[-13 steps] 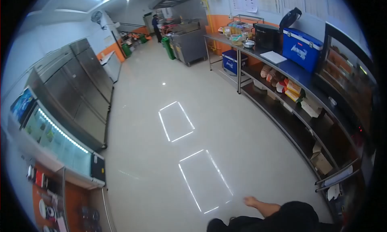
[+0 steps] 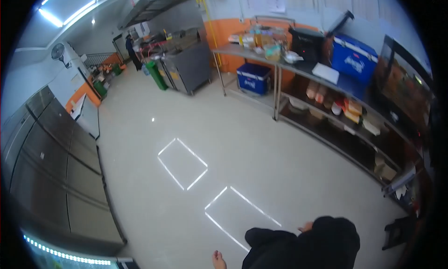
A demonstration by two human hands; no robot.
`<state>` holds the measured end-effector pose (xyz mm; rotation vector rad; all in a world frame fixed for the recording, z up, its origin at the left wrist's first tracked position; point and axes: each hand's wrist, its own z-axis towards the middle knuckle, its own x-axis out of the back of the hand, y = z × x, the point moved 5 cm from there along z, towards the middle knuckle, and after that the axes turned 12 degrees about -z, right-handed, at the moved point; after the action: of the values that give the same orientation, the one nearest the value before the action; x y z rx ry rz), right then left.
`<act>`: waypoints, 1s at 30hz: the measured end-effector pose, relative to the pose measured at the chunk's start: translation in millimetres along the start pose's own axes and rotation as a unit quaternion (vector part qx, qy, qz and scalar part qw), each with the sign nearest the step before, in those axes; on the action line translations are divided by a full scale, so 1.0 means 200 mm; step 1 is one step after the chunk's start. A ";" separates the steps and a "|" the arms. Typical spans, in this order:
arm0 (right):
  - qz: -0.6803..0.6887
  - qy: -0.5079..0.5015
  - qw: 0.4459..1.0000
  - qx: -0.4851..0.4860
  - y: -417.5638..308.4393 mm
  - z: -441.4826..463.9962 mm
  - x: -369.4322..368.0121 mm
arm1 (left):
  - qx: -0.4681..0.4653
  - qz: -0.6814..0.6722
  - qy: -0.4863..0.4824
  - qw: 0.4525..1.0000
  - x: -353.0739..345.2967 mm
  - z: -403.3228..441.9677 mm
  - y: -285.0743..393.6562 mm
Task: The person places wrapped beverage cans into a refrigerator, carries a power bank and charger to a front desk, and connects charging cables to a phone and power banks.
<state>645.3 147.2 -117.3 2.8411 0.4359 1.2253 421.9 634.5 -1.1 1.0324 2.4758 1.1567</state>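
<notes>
Floor (image 2: 252,143), pale and glossy, below left hand (image 2: 218,260) and right hand (image 2: 305,227), alongside a steel surface (image 2: 351,87). Left hand cropped, right hand partly behind black clothing (image 2: 298,248); finger closure indeterminable in both.

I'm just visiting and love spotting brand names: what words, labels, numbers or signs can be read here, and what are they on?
None can be read clearly.
Upper blue cooler box: white markings on its front, too blurred to read.
Lower blue cooler box: white markings on its front, too blurred to read.
Printed wall sheet: too small and blurred to read.
</notes>
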 end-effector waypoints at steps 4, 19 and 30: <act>0.194 -0.088 0.970 -0.121 -0.42 0.66 0.27 | -0.082 -0.161 -0.217 0.959 -0.21 0.36 1.33; 0.424 -0.010 0.857 0.292 -4.62 2.24 3.64 | -0.168 0.111 -0.364 0.910 0.59 2.66 3.55; -0.104 -0.160 0.981 0.044 -4.59 3.38 4.02 | -0.193 0.206 -0.416 0.864 0.92 4.55 5.11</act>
<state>1426.7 1301.9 -128.2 2.8973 0.7615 0.7142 1224.7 1745.7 165.7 1.5458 1.3308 0.9445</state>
